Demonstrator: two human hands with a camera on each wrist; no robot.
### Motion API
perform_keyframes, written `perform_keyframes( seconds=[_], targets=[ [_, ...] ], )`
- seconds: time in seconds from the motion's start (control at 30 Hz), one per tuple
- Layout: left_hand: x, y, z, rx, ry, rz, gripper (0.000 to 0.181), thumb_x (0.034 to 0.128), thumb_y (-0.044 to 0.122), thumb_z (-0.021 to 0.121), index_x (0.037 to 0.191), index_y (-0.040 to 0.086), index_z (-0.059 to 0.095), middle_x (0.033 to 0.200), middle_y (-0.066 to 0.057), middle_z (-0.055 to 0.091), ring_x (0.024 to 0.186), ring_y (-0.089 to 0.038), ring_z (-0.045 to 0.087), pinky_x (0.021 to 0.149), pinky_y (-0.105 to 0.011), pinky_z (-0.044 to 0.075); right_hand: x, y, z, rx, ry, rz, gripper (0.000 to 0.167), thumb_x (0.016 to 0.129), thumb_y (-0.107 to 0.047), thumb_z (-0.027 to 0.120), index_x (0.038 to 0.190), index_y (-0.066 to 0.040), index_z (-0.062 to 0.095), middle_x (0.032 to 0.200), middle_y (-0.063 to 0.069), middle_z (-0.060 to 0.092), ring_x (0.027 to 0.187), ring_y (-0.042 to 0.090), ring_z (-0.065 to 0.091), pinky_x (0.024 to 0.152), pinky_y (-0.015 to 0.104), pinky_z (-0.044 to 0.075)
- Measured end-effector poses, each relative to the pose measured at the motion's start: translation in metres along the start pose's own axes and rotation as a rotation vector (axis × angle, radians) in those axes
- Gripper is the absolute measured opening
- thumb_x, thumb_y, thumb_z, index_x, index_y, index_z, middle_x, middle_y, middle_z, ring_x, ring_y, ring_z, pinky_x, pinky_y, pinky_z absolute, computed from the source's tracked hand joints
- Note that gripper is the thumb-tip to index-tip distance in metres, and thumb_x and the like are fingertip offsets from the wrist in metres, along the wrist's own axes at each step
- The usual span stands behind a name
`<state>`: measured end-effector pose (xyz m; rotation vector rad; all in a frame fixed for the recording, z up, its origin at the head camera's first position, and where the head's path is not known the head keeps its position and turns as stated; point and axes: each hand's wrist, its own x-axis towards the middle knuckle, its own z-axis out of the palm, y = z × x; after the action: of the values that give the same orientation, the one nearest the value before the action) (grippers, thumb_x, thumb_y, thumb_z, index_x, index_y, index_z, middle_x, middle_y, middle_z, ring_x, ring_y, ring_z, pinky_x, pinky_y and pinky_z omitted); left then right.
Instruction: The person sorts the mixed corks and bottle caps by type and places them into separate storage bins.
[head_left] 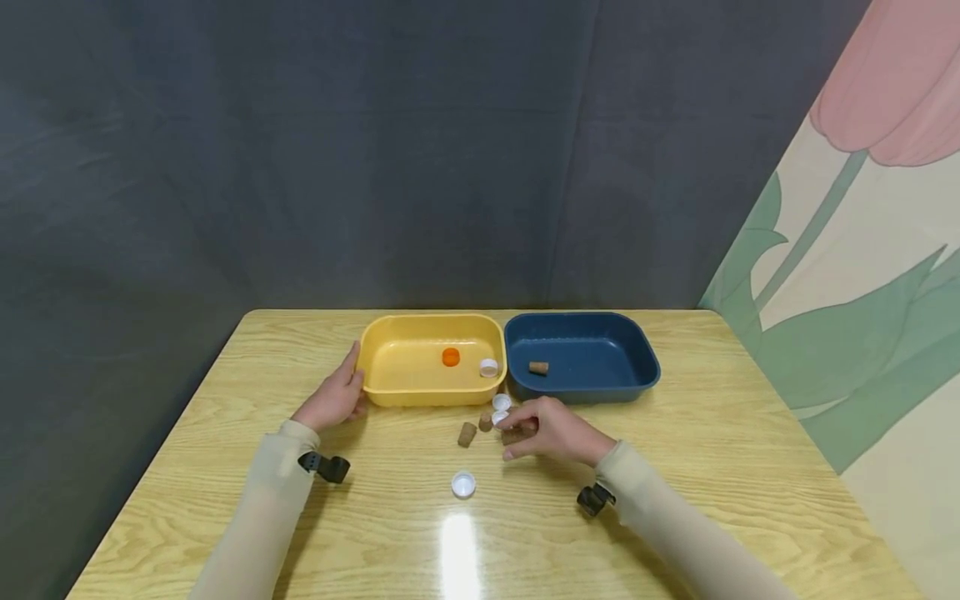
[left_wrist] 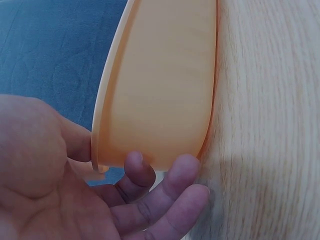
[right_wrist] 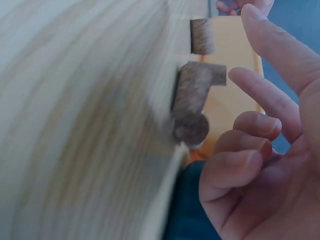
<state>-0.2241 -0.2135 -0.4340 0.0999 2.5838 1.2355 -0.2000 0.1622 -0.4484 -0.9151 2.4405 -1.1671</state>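
My left hand (head_left: pixel 335 400) is at the left end of the yellow tray (head_left: pixel 427 398); in the left wrist view its thumb lies by the rim and its curled fingers touch the tray's outer wall (left_wrist: pixel 165 85). Above a cork (head_left: pixel 512 437), my right hand (head_left: pixel 558 430) has thumb and index finger spread apart. The right wrist view has several corks (right_wrist: pixel 192 90) beside this hand (right_wrist: pixel 280 145), none between its fingers. Two more corks (head_left: pixel 467 434) (head_left: pixel 486 422) lie left of it. Two white caps (head_left: pixel 502 402) (head_left: pixel 499 417) are near its fingertips.
A blue tray (head_left: pixel 585 395) stands against the yellow one's right side, with a cork (head_left: pixel 538 367) inside. The yellow tray holds an orange cap (head_left: pixel 451 357) and a white cap (head_left: pixel 489 367). Another white cap (head_left: pixel 463 484) lies nearer on the table (head_left: pixel 390 517).
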Motion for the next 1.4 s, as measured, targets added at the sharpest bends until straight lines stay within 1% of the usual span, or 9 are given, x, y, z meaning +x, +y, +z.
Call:
perform_keyframes(
  seconds=[0.1, 0.27, 0.63, 0.83, 1.0, 1.1, 1.2, 1.3, 1.4],
  targets=[
    [0.001, 0.000, 0.000, -0.001, 0.001, 0.002, 0.059, 0.1115, 0.020, 0.023, 0.161, 0.011, -0.009, 0.083, -0.014, 0.051, 0.071, -0.024, 0.058, 0.066, -0.036, 0.052, -0.004, 0.005, -0.001, -0.017, 0.007, 0.013, 0.042, 0.078, -0.028, 0.087, 0.112, -0.007, 0.077, 0.072, 0.008, 0.053, 0.065, 0.008, 0.039, 0.058, 0.021, 0.033],
    [0.002, -0.002, 0.000, -0.016, -0.002, -0.002, 0.060, 0.1114, 0.020, 0.023, 0.161, 0.012, -0.009, 0.081, -0.013, 0.051, 0.070, -0.023, 0.057, 0.065, -0.036, 0.052, -0.008, 0.012, -0.002, -0.041, 0.008, 0.046, 0.037, 0.079, -0.025, 0.087, 0.111, -0.009, 0.078, 0.067, -0.002, 0.040, 0.061, 0.007, 0.035, 0.057, 0.021, 0.028],
    [0.001, 0.000, -0.001, -0.026, -0.002, -0.015, 0.060, 0.1114, 0.021, 0.023, 0.161, 0.014, -0.009, 0.079, -0.012, 0.050, 0.070, -0.024, 0.057, 0.066, -0.038, 0.052, -0.010, 0.022, -0.003, -0.028, -0.027, 0.058, 0.039, 0.081, -0.024, 0.085, 0.115, -0.009, 0.077, 0.067, -0.006, 0.039, 0.061, 0.007, 0.035, 0.057, 0.020, 0.028],
    [0.001, -0.001, -0.001, -0.031, -0.009, -0.015, 0.060, 0.1116, 0.022, 0.023, 0.161, 0.016, -0.010, 0.079, -0.013, 0.051, 0.070, -0.024, 0.057, 0.066, -0.037, 0.052, -0.011, 0.025, -0.003, -0.021, -0.047, 0.108, 0.038, 0.081, -0.025, 0.085, 0.113, -0.008, 0.077, 0.067, -0.006, 0.043, 0.061, 0.007, 0.038, 0.057, 0.020, 0.030],
    [0.001, -0.001, -0.001, -0.024, -0.005, -0.015, 0.060, 0.1116, 0.022, 0.023, 0.161, 0.015, -0.010, 0.080, -0.012, 0.050, 0.069, -0.024, 0.056, 0.066, -0.037, 0.052, -0.011, 0.027, -0.003, -0.012, -0.038, 0.100, 0.034, 0.081, -0.023, 0.085, 0.110, -0.009, 0.078, 0.071, -0.006, 0.050, 0.063, 0.008, 0.040, 0.057, 0.020, 0.032],
    [0.001, 0.000, -0.001, -0.021, -0.007, -0.016, 0.060, 0.1116, 0.022, 0.023, 0.161, 0.015, -0.010, 0.081, -0.013, 0.051, 0.070, -0.024, 0.057, 0.067, -0.037, 0.052, -0.011, 0.028, -0.003, -0.003, -0.032, 0.099, 0.032, 0.080, -0.022, 0.085, 0.108, -0.008, 0.079, 0.078, -0.006, 0.061, 0.066, 0.007, 0.043, 0.059, 0.020, 0.034],
    [0.001, -0.001, -0.001, -0.019, -0.009, -0.023, 0.060, 0.1116, 0.022, 0.022, 0.161, 0.016, -0.011, 0.081, -0.013, 0.051, 0.070, -0.023, 0.057, 0.067, -0.037, 0.052, -0.012, 0.028, -0.003, 0.005, -0.029, 0.099, 0.029, 0.081, -0.022, 0.085, 0.106, -0.009, 0.080, 0.092, -0.003, 0.071, 0.072, 0.006, 0.048, 0.062, 0.019, 0.040],
    [0.002, -0.001, 0.000, -0.016, -0.012, -0.025, 0.060, 0.1116, 0.023, 0.022, 0.161, 0.016, -0.011, 0.081, -0.012, 0.052, 0.070, -0.023, 0.058, 0.066, -0.037, 0.052, -0.012, 0.028, -0.003, 0.014, -0.029, 0.094, 0.028, 0.081, -0.022, 0.085, 0.105, -0.009, 0.080, 0.100, 0.000, 0.074, 0.076, 0.005, 0.053, 0.065, 0.020, 0.045],
    [0.001, -0.001, -0.001, -0.019, -0.014, -0.028, 0.060, 0.1116, 0.023, 0.023, 0.161, 0.017, -0.010, 0.081, -0.012, 0.052, 0.070, -0.024, 0.058, 0.066, -0.037, 0.052, -0.013, 0.028, -0.003, 0.032, -0.028, 0.092, 0.028, 0.081, -0.022, 0.084, 0.106, -0.008, 0.080, 0.102, 0.001, 0.074, 0.077, 0.005, 0.054, 0.066, 0.020, 0.047]
  ],
)
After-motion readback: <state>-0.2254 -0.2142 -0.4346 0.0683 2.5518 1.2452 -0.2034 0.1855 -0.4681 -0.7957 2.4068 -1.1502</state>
